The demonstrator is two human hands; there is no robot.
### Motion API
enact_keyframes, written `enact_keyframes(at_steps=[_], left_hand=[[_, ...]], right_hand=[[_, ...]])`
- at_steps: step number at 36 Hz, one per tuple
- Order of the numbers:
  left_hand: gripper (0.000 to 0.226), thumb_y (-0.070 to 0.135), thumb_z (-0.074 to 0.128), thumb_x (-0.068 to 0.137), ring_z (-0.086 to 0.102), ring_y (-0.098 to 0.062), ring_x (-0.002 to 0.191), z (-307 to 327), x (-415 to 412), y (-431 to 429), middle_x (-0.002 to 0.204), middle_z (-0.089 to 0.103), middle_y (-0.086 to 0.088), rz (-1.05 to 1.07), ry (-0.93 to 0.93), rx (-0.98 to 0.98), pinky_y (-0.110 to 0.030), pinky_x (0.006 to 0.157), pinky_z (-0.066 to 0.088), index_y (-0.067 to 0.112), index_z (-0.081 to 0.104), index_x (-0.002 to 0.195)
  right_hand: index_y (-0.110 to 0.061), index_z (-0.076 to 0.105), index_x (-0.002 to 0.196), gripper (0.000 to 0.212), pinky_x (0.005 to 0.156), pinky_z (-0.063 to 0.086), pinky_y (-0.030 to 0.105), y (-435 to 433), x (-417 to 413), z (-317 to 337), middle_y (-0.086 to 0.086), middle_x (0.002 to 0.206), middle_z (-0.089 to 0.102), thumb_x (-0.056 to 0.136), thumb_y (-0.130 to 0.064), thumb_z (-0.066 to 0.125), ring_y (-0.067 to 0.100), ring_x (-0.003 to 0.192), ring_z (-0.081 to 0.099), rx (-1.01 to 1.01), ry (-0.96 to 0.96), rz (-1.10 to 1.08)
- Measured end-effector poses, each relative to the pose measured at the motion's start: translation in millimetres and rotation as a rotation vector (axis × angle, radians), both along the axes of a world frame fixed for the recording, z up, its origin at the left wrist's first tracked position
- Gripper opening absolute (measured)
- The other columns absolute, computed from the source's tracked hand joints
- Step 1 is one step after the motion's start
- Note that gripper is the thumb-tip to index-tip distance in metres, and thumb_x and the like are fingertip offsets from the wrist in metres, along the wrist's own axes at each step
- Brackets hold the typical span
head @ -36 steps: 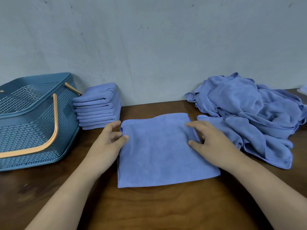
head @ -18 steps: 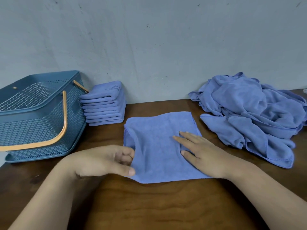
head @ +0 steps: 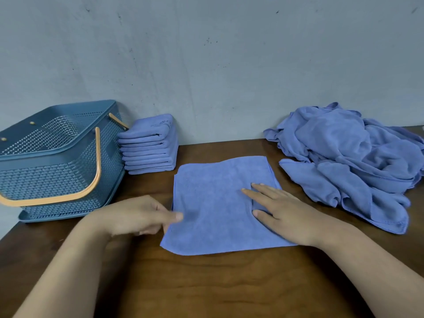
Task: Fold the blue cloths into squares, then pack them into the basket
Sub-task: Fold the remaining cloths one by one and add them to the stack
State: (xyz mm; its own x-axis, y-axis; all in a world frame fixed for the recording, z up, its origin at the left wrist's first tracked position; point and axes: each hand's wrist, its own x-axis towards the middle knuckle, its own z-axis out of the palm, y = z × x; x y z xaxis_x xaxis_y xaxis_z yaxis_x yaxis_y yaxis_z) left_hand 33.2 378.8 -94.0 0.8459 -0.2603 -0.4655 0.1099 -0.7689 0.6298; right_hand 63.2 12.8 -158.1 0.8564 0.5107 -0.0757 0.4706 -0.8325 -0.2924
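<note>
Doing the fold step rn. The cloth [head: 211,203] is lying flat mid-surface, btw the folded stack [head: 149,145] at far left and the messy pile [head: 355,161] on the right. I'm pressing my right hand [head: 282,212] flat on its right half, fingers [head: 254,193] straight and spread, gripping nothing. My left hand [head: 137,216] is pinching the cloth's left edge, thumb on top and the rest curled under. It's blurry tho, so not 100% sure.

Tip imo: I'm aiming to carry that left edge over to the right edge and match the corners before letting go, then smooth outward from the crease. The right hand needs to slide out first or it's getting buried under the flap.

Materials: the cloth is looking like soft microfibre, fuzzy, limp, w/ a thin hem, prob grabbing on itself and dragging a bit on the wood. The surface [head: 229,283] is showing dark, smooth wood grain. The basket [head: 57,161] at far left is hard blue plastic w/ lattice walls and an orange handle, and I'm not seeing any cloths in it.
</note>
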Motion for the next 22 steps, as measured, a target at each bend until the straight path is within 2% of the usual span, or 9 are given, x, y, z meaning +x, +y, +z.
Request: enact_keyframes(at_steps=[2, 4, 9, 12, 15, 18, 20, 22], left_hand=[[0.069, 0.076, 0.059, 0.090, 0.044, -0.017, 0.056, -6, 4, -7, 0.060, 0.055, -0.007, 0.168, -0.088, -0.012, -0.027, 0.056, 0.032, 0.011, 0.076, 0.076], [0.064, 0.072, 0.064, 0.091, 0.052, -0.016, 0.056, -12, 7, -12, 0.066, 0.069, -0.006, 0.240, -0.123, -0.033, -0.027, 0.052, 0.033, 0.011, 0.077, 0.077], [0.042, 0.050, 0.079, 0.090, 0.059, -0.014, 0.057, -15, 2, -18, 0.069, 0.074, -0.007, 0.040, 0.007, 0.067, -0.023, 0.050, 0.032, 0.019, 0.072, 0.061], [0.038, 0.050, 0.081, 0.087, 0.061, -0.014, 0.058, -11, 1, -17, 0.074, 0.077, -0.011, -0.051, 0.112, 0.123, -0.024, 0.052, 0.031, 0.020, 0.070, 0.066], [0.040, 0.051, 0.081, 0.087, 0.063, -0.013, 0.056, -8, -1, -15, 0.077, 0.078, -0.012, -0.166, 0.223, 0.156, -0.024, 0.050, 0.028, 0.015, 0.070, 0.075], [0.041, 0.057, 0.074, 0.092, 0.064, -0.013, 0.057, -1, -4, -12, 0.081, 0.079, -0.013, -0.237, 0.306, 0.111, -0.024, 0.049, 0.029, 0.021, 0.075, 0.072], [0.049, 0.064, 0.062, 0.097, 0.064, -0.015, 0.057, 3, -4, -11, 0.082, 0.079, -0.012, -0.219, 0.281, 0.071, -0.025, 0.050, 0.030, 0.021, 0.082, 0.084], [0.059, 0.072, 0.051, 0.098, 0.059, -0.018, 0.053, 0, 0, -11, 0.079, 0.077, -0.013, -0.103, 0.183, 0.024, -0.026, 0.048, 0.030, 0.022, 0.083, 0.102]], right_hand=[[-0.057, 0.004, 0.162, 0.058, 0.131, 0.003, 0.029, 1, -2, 2, -0.020, 0.175, -0.002, 0.110, -0.058, 0.028, 0.001, 0.160, -0.005, -0.010, -0.001, 0.005], [-0.059, 0.009, 0.161, 0.056, 0.131, 0.006, 0.030, 0, -3, 5, -0.019, 0.175, 0.000, 0.109, -0.059, 0.029, 0.002, 0.160, -0.002, -0.021, -0.003, 0.010], [-0.066, 0.031, 0.153, 0.050, 0.128, 0.015, 0.028, -7, -4, 15, -0.025, 0.172, 0.010, 0.105, -0.063, 0.044, 0.003, 0.158, 0.013, 0.032, 0.054, 0.015], [-0.069, 0.041, 0.145, 0.051, 0.124, 0.023, 0.025, -16, -5, 21, -0.031, 0.165, 0.023, 0.098, -0.065, 0.059, -0.003, 0.152, 0.022, 0.074, 0.098, 0.050], [-0.064, 0.053, 0.139, 0.049, 0.116, 0.032, 0.018, -22, -9, 31, -0.035, 0.146, 0.046, 0.092, -0.064, 0.069, -0.012, 0.138, 0.038, 0.110, 0.131, 0.074], [-0.056, 0.065, 0.128, 0.032, 0.091, 0.049, 0.018, -20, -15, 41, -0.025, 0.106, 0.068, 0.096, -0.051, 0.070, -0.004, 0.099, 0.064, 0.243, 0.157, 0.024], [-0.052, 0.069, 0.119, 0.021, 0.076, 0.052, 0.021, -15, -12, 39, -0.023, 0.092, 0.069, 0.099, -0.045, 0.069, 0.004, 0.079, 0.065, 0.330, 0.100, -0.025], [-0.047, 0.072, 0.112, 0.016, 0.077, 0.056, 0.031, -12, -3, 27, -0.019, 0.093, 0.070, 0.099, -0.039, 0.070, 0.008, 0.079, 0.065, 0.472, -0.033, -0.147]])
